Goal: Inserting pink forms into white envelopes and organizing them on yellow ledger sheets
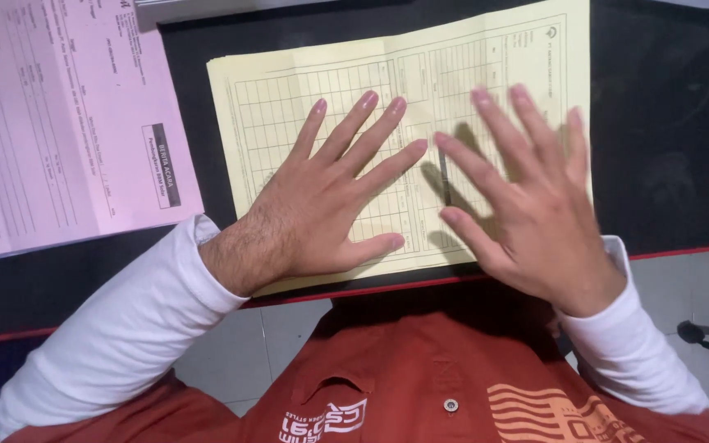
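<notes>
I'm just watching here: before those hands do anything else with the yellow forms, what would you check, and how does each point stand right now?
1. Left hand flat on the stack of pale yellow printed paper forms, fingers spread: ok.
2. Right hand settled on the stack: cannot tell; it is blurred and casts a shadow on the paper, so it may be hovering.
3. Stack edges lined up: not ok; the sheets are slightly fanned along the left edge.
4. Stack fully on the black desk with red rim: not ok; its near edge reaches the red rim.
5. Pink printed paper sheet apart from the yellow stack: ok; a strip of black desk shows between them.
</notes>
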